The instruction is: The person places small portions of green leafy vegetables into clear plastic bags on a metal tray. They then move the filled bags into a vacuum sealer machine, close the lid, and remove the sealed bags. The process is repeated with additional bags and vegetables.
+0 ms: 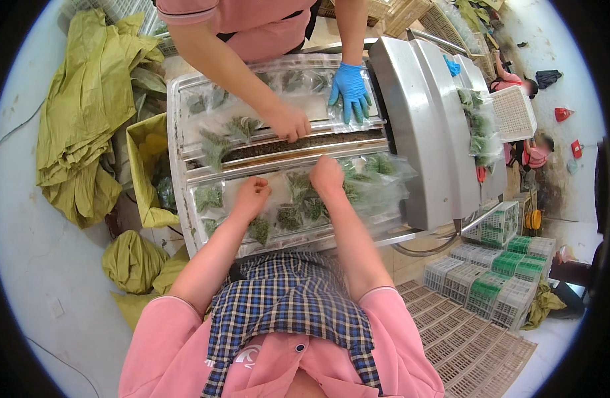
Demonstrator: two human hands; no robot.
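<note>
My left hand (251, 199), fingers curled, hovers over the near row of clear plastic bags (287, 216) holding green leafy herbs; whether it pinches film is unclear. Closer to the metal sealing bar (305, 161), my right hand (327, 178) is closed at the upper edge of the near bags, its fingertips hidden. These bags lie on the bed of a vacuum packing machine (174, 149). Across from me, a co-worker's bare hand (287, 122) is at the far bar, while their blue-gloved hand (351, 94) presses on a far-side bag.
The machine's steel lid (409, 124) stands on the right, with filled bags (479, 124) and a white basket (514, 113) beyond. Left are a yellow sack-lined container (150, 199) and piled sacks (86, 119). Stacked crates (489, 278) occupy the lower right. Other people are farther right.
</note>
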